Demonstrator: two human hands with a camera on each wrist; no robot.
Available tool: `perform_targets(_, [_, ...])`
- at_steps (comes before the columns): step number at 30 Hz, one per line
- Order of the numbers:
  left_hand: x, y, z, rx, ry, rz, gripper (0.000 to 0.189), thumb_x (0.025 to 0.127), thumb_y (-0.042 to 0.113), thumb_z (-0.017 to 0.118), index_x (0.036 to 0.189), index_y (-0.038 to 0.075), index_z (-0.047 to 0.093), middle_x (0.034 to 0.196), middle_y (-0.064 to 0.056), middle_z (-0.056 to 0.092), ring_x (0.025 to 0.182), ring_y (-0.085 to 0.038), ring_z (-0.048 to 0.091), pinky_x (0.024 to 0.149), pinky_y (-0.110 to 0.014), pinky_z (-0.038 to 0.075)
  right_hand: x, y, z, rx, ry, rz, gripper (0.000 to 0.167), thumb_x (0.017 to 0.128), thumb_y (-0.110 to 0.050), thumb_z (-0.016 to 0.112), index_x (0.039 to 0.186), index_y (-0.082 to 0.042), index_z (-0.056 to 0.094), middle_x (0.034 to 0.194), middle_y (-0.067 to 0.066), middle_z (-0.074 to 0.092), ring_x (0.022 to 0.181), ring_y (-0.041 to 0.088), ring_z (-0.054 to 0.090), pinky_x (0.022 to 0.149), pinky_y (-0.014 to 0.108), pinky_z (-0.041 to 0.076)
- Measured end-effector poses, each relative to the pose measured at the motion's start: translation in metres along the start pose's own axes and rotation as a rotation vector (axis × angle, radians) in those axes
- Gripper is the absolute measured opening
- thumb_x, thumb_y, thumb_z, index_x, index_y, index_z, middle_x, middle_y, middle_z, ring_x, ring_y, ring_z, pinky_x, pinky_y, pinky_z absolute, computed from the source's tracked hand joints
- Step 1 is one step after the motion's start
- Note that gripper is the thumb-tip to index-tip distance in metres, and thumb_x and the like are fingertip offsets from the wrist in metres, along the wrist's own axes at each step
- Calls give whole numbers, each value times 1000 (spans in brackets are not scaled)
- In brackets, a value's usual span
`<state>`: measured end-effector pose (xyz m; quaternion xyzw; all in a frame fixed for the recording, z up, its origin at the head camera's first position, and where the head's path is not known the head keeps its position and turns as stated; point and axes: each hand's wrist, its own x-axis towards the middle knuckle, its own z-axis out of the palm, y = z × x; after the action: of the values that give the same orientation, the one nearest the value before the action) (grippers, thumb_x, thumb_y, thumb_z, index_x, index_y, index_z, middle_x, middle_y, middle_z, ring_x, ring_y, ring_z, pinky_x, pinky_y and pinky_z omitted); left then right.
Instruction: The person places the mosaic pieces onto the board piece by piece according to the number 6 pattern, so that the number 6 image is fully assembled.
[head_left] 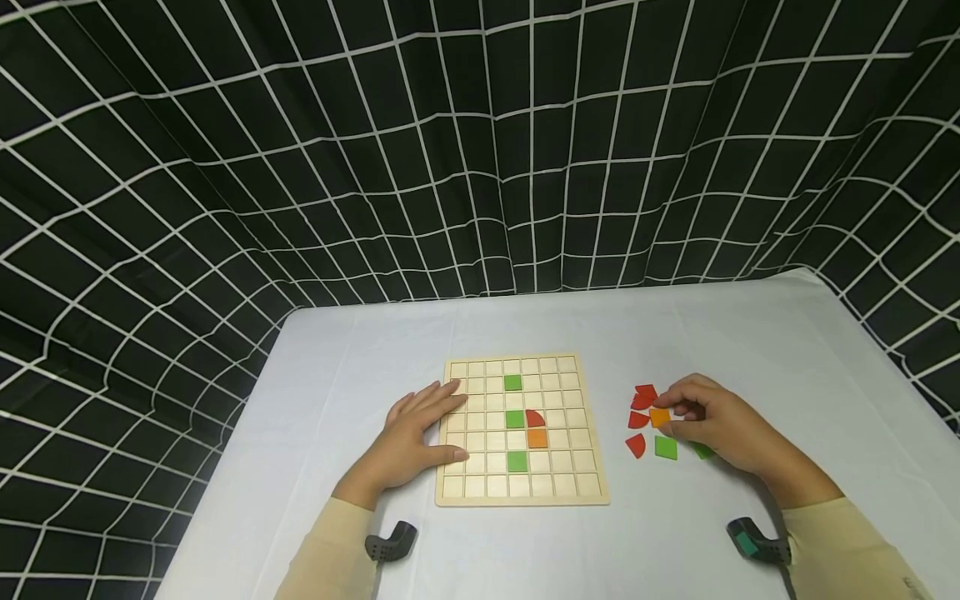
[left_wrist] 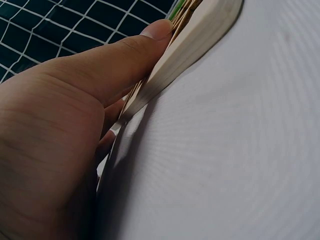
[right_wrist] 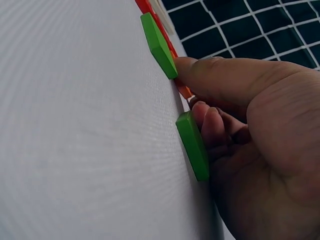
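Note:
A wooden grid board point(head_left: 522, 502) lies on the table, bearing several green squares, one red quarter-circle piece point(head_left: 534, 418) and an orange square point(head_left: 537, 438). My left hand point(head_left: 408, 437) rests on the board's left edge, fingers spread and thumb over the frame. To the right of the board, my right hand point(head_left: 723, 425) pinches another orange square tile point(head_left: 659, 417) between thumb and forefinger, with the other fingers curled in. Red quarter-circle pieces point(head_left: 636, 446) lie just left of that hand. A green square point(head_left: 666, 448) is below its thumb, and another green tile point(right_wrist: 192, 145) lies by the curled fingers.
A white cloth point(head_left: 360, 358) covers the table. Black curtains with a white grid point(head_left: 495, 167) hang behind and at the sides. Dark wrist devices show at the left cuff point(head_left: 392, 543) and the right cuff point(head_left: 757, 543).

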<state>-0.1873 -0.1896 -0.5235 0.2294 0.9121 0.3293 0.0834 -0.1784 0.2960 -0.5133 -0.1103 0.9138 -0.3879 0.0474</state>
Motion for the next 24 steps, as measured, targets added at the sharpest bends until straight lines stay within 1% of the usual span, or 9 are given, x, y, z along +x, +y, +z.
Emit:
perform_targets(4, [-1, 1, -1, -7, 1, 1, 88, 90, 51, 87, 165, 22, 51, 177, 8, 28, 164, -19, 16, 130, -50, -1, 0, -2, 0, -1, 2, 0, 25, 91, -9, 90, 114, -10, 79, 117, 5, 63, 100, 24, 54, 77, 19, 49])
perform_targets(10, [-2, 3, -2, -6, -4, 0, 87, 91, 50, 87, 165, 22, 51, 177, 8, 28, 164, -20, 16, 130, -51, 0, 0, -5, 1, 16, -8, 26, 26, 92, -9, 88, 114, -11, 74, 98, 3, 59, 93, 24, 53, 70, 25, 47])
perform_targets(13, [-1, 3, -2, -3, -4, 0, 87, 91, 50, 87, 165, 22, 51, 177, 9, 28, 164, -20, 16, 130, -51, 0, 0, -5, 1, 13, -13, 34, 24, 94, -6, 86, 114, -10, 74, 93, 1, 60, 91, 24, 54, 69, 25, 48])
perform_targets(17, [-1, 2, -2, -6, -4, 2, 87, 91, 50, 87, 165, 22, 51, 177, 9, 29, 164, -19, 16, 130, -50, 0, -1, -4, 2, 10, 0, 30, 21, 95, -4, 84, 114, -9, 76, 94, 1, 62, 91, 25, 55, 70, 25, 50])
perform_targets(24, [0, 2, -1, -6, -1, 10, 88, 90, 51, 87, 165, 22, 51, 177, 8, 29, 164, -20, 17, 130, -50, -1, -2, -1, 1, 36, 64, 18, 20, 99, -6, 81, 118, -10, 78, 97, 2, 68, 90, 26, 58, 73, 24, 52])
